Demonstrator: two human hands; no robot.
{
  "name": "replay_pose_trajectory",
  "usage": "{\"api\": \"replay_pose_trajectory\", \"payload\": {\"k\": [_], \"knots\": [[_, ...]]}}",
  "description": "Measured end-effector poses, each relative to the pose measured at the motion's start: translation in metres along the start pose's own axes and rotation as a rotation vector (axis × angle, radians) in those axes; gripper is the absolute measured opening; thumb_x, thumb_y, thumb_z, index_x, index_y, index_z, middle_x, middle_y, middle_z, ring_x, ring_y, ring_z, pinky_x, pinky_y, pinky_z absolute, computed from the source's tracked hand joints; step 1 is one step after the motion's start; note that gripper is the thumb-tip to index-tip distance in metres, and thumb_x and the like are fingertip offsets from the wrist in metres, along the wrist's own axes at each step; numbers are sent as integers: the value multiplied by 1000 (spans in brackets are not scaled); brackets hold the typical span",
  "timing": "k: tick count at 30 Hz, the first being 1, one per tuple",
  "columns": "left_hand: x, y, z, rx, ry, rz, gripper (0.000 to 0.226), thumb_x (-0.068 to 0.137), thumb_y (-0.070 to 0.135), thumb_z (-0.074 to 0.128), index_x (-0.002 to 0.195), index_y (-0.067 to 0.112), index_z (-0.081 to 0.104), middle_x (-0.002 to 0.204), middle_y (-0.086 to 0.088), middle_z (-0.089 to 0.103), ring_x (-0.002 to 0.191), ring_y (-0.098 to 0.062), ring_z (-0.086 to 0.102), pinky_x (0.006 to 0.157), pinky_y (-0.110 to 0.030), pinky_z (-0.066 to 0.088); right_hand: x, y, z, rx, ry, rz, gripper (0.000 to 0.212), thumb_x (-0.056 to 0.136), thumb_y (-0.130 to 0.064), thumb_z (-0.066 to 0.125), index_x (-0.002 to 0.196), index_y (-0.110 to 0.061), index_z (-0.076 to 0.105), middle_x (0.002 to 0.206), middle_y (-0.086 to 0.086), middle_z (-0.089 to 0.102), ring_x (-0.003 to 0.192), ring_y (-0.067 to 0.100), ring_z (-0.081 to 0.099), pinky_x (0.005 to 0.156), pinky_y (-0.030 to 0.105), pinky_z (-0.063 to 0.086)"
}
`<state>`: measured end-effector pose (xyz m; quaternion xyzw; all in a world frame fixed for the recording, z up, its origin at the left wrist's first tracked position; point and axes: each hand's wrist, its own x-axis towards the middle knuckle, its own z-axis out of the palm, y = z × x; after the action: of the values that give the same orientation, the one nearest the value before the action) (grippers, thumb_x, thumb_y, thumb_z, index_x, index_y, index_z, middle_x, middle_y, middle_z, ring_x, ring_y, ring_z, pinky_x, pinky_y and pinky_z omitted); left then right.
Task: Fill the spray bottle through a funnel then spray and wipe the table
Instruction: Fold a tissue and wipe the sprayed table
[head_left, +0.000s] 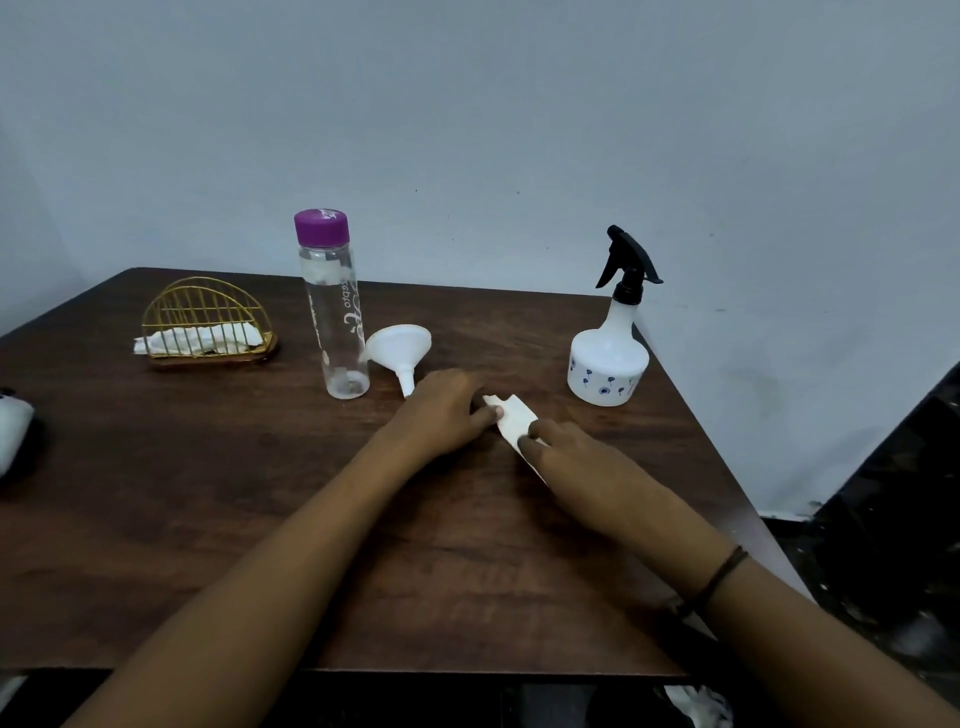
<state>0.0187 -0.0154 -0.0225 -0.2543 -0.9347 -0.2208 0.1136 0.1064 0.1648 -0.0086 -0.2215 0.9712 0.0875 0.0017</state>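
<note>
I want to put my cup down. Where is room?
Bare wood lies near the table's front edge, left of the forearms. It is crowded around the clear purple-capped bottle, white plastic funnel and both hands folding white tissue.

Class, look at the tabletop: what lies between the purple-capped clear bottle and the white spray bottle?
In the head view, the white funnel lies on its side beside the clear bottle; bare table follows up to the spray bottle.

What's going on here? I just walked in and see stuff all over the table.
A person holds a white tissue against the table with both hands: left hand, right hand. The spray bottle stands capped at the right. The funnel lies on its side beside the purple-capped water bottle.
</note>
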Motion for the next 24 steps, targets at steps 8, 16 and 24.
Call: {"api": "replay_pose_trajectory", "payload": {"k": [8, 16, 24], "knots": [[0, -1, -6, -41, 140, -115, 20, 85, 24, 66, 83, 4, 66, 79, -6, 68, 77, -22, 62, 68, -38, 51, -42, -42, -1, 0, 33, -126, 51, 98, -12, 47, 146, -7, 31, 141, 12, 37, 123, 31, 41, 87, 44, 51], [-3, -8, -10, -94, 259, -171, 20, 89, 22, 62, 99, 6, 69, 89, -7, 72, 84, -24, 66, 76, -40, 52, -6, -42, -2, -6, 53, -181, 57, 97, -11, 49, 149, -10, 27, 149, 10, 29, 128, 31, 38, 95, 43, 48], [-3, -10, -8, -62, 204, -162, 20, 88, 26, 62, 96, 8, 67, 91, -4, 69, 85, -22, 63, 75, -42, 53, 29, 25, 8, 9, 14, 46, 46, 99, -14, 47, 144, -14, 37, 148, 12, 36, 128, 30, 41, 96, 46, 49]]}}
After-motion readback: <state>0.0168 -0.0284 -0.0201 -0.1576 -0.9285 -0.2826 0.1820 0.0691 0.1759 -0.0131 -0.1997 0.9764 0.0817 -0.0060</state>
